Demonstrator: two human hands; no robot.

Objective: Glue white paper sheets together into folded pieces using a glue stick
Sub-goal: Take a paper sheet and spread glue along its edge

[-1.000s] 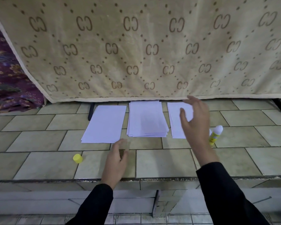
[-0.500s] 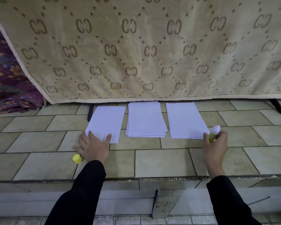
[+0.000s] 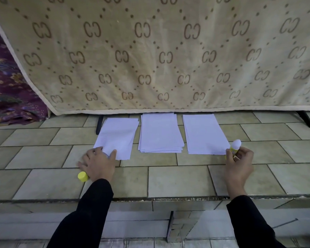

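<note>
Head view: right hand [image 3: 239, 163] pinches the uncapped glue stick [image 3: 235, 146] beside the right sheet [image 3: 204, 135]; left hand [image 3: 98, 163], fingers spread, presses the left sheet [image 3: 118, 136]. Middle stack [image 3: 160, 133] waits; most gluing seemingly remains.

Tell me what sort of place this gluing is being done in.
Likely a home, worked at floor level, not a workshop: the paper stacks lie straight on a beige tiled ledge, a patterned blanket hangs behind them, and purple printed fabric is bunched at the left.
</note>
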